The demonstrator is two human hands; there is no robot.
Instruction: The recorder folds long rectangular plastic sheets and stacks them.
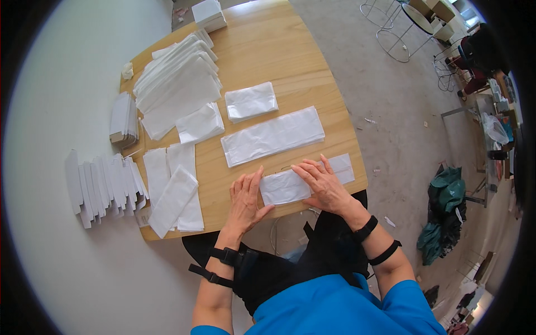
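White strip point(282, 190) lies partly hidden (its middle) beneath the right fingers point(306, 175).

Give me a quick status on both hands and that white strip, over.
White strip on table. Left hand open at its left end; right hand resting on its middle. Longer white stack just beyond, apart.

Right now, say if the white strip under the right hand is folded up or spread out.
Spread out lengthwise: the white strip runs from beside the left hand to past the right hand. Hidden folds: cannot tell.
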